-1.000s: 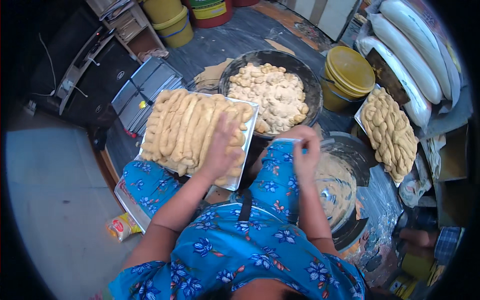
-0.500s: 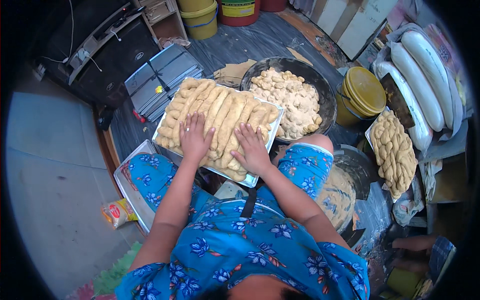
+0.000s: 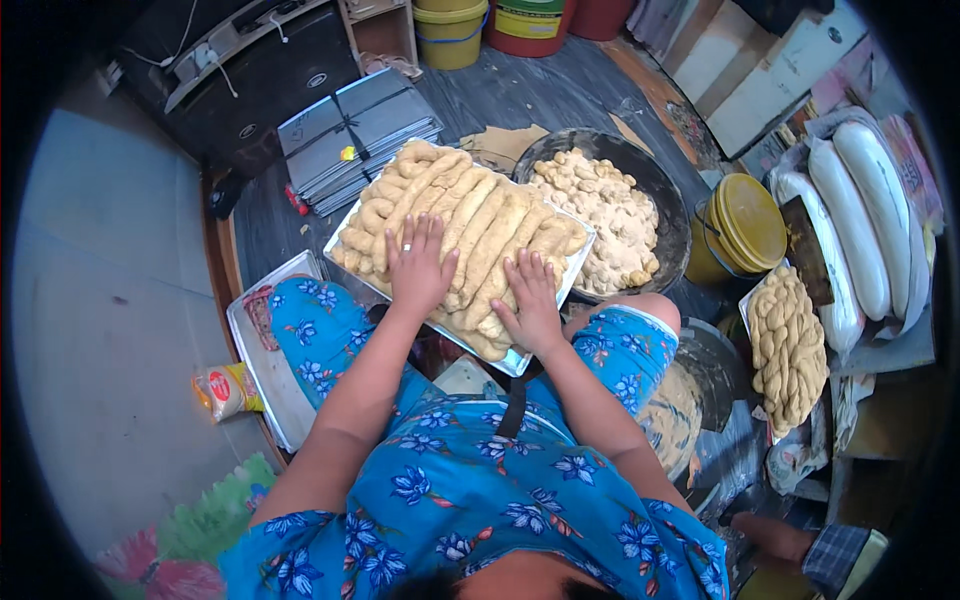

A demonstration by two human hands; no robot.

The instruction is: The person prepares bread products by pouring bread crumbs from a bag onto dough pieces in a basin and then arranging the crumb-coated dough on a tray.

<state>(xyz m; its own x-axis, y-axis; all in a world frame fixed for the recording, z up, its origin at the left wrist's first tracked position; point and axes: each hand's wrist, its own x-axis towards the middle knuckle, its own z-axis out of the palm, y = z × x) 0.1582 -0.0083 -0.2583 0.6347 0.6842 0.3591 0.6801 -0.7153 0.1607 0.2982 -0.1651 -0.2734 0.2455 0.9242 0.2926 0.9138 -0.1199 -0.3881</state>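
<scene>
Long, thick ropes of tan dough (image 3: 490, 235) lie side by side and heaped on a silver tray (image 3: 514, 363) across my lap. My left hand (image 3: 420, 272) rests on the near left part of the dough, palm down and fingers stretched out; a ring shows on one finger. My right hand (image 3: 535, 305) lies flat on the ropes near the tray's right edge, its fingers apart. Neither hand grips anything. Just beyond the tray to the right, a wide black basin (image 3: 676, 240) holds many floury dough lumps (image 3: 605, 218).
Braided dough (image 3: 786, 350) fills another tray at right, near a yellow lidded bucket (image 3: 752, 225) and long white packs (image 3: 862, 210). Stacked metal trays (image 3: 385, 110) stand far left. A bare tray (image 3: 272, 385) lies by my left knee. Someone else's limb (image 3: 775, 540) shows lower right.
The view has shifted, so the surroundings sit a little further right. Both hands stay flat on the dough. The other person's limb at lower right has moved.
</scene>
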